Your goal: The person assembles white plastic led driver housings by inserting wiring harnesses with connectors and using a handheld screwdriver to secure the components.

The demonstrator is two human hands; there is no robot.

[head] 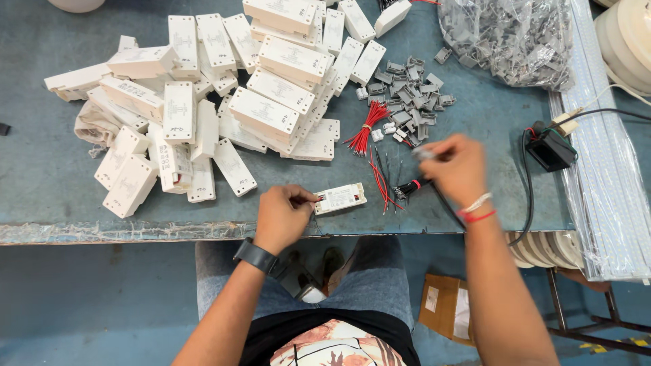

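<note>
L hand (283,215): fingers pinch end of small white rectangular plastic box (341,198), flat on blue bench (41,176) at 6 o'clock.
R hand (458,169): fingers closed on thin grey piece (424,154), blurred, 3 o'clock of box.

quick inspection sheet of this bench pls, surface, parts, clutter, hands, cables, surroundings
surface: blue-grey bench, front edge worn
job's things: small white box at the near edge; red wires tied in a bundle
clutter: heap of white boxes; loose grey clips; bag of clips
hands: left hand pinches the box's end; right hand blurred, holds something small
cables: black cable runs off the edge from a black unit
surroundings: cardboard box on the floor; wrapped white strips at right
</note>
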